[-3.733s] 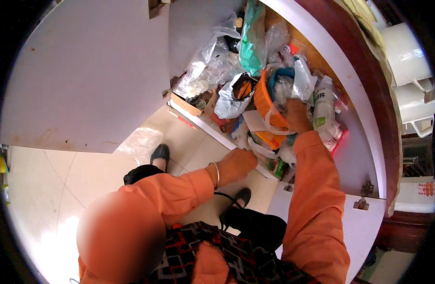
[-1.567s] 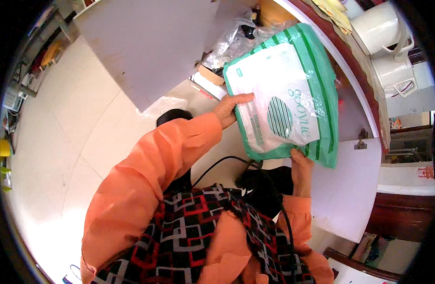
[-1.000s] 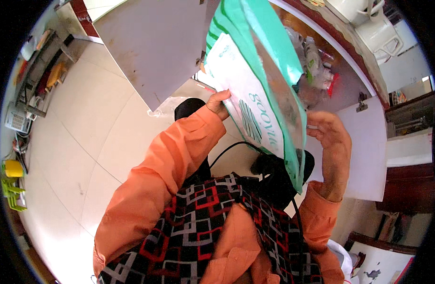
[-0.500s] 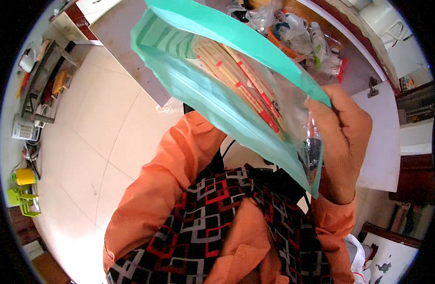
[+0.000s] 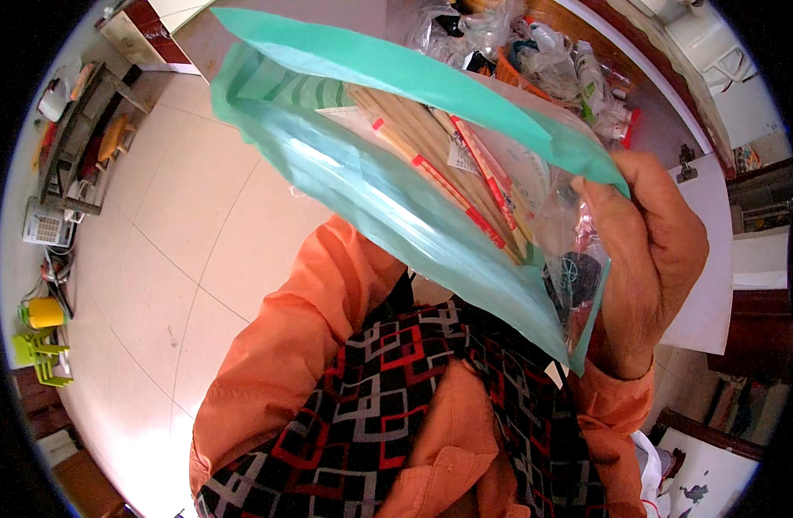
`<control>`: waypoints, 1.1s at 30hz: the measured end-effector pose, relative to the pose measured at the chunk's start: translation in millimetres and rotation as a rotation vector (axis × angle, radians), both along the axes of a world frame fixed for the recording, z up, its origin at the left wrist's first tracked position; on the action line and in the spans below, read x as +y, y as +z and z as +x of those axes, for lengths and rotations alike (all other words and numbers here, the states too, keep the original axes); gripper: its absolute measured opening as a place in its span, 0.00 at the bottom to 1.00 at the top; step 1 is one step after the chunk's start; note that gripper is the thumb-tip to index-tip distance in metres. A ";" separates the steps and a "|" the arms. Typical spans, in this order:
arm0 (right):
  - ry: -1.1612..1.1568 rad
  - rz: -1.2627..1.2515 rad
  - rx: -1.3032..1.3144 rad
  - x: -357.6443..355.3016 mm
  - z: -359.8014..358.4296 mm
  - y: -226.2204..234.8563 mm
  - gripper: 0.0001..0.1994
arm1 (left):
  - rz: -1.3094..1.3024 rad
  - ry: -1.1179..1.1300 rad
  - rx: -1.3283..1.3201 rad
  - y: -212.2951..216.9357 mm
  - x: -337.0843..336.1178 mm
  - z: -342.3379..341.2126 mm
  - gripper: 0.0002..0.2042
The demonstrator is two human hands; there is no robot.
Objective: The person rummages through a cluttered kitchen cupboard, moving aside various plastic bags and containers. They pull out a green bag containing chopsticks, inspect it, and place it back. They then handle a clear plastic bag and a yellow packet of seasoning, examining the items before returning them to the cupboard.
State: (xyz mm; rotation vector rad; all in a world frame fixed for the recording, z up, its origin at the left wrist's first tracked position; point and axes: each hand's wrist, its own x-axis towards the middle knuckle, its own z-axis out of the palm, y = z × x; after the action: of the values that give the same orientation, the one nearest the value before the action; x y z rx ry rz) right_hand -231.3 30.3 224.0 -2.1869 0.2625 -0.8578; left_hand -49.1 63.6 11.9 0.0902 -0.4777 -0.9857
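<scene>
A teal bag (image 5: 379,220) is held up in front of me with its mouth wide apart. Inside lie several wooden chopsticks (image 5: 439,164) with red bands, and beside them crumpled clear plastic with a dark round patch (image 5: 578,272). My right hand (image 5: 660,233) pinches the bag's right end between thumb and fingers. My left sleeve (image 5: 310,298) reaches under the bag, which hides my left hand, so its grip does not show.
Beyond the bag, a grey tabletop (image 5: 314,15) carries an orange basket (image 5: 519,73) among clear plastic bags and bottles. Tiled floor (image 5: 167,233) spreads to the left. Along the left wall are a dark wooden bench (image 5: 64,147), a yellow container (image 5: 45,312) and a small green chair (image 5: 41,358).
The bag has tilted and opened wider, showing more of the chopsticks. My right hand has moved a little right and down, still pinching its end.
</scene>
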 end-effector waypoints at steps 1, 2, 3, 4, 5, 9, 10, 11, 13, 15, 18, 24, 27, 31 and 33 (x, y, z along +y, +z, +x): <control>0.000 -0.009 0.007 0.9 0.4 0.5 0.05 | 0.000 -0.001 0.005 -0.2 0.0 -0.9 0.27; 0.004 -0.016 0.012 2.1 0.7 2.0 0.05 | 0.000 0.003 0.008 1.4 -0.5 -1.2 0.27; 0.008 -0.024 0.017 3.2 1.0 3.8 0.05 | 0.001 0.004 0.010 1.6 0.3 -1.7 0.27; 0.003 -0.013 0.027 4.5 1.3 6.1 0.05 | 0.002 0.007 0.015 2.9 1.1 -2.1 0.27; 0.001 0.000 0.035 6.2 2.1 7.8 0.05 | 0.005 0.014 0.015 5.1 3.2 -1.7 0.27; 0.001 0.008 -0.004 3.8 7.3 3.5 0.05 | 0.011 0.033 0.024 5.5 10.2 -0.2 0.27; -0.014 0.019 0.000 2.6 7.3 1.2 0.05 | 0.010 0.028 0.029 3.4 8.1 -1.6 0.27; -0.028 0.029 0.003 1.9 7.6 -0.9 0.05 | 0.011 0.028 0.036 0.6 5.7 -2.3 0.27; -0.065 0.021 0.009 -2.2 4.1 1.3 0.05 | -0.001 0.004 0.046 3.3 -3.6 -7.6 0.27; -0.065 0.002 0.005 -2.3 5.4 1.3 0.05 | 0.005 0.012 0.044 5.1 -1.3 -6.2 0.27; -0.052 0.000 0.052 -0.6 2.9 3.3 0.05 | 0.006 0.013 0.050 4.6 -1.5 -6.4 0.27; 0.113 -0.059 0.111 12.4 8.7 6.9 0.06 | 0.008 0.053 0.070 2.9 8.3 -2.9 0.27; -0.091 -0.214 0.070 5.2 10.7 16.5 0.08 | -0.013 0.015 0.105 3.3 -9.2 -12.4 0.27; 0.090 -0.503 -0.011 19.2 18.0 48.6 0.12 | 0.019 0.094 0.107 7.6 22.3 1.6 0.27; 0.293 -0.474 0.133 19.8 11.6 61.2 0.13 | 0.001 0.052 0.143 -3.3 4.9 -4.4 0.27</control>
State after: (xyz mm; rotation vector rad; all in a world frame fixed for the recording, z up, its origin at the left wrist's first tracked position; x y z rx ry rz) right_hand -219.7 50.2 285.2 -2.6383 -0.2193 -0.6557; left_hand -53.5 68.5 8.5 0.0321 -0.3421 -0.9340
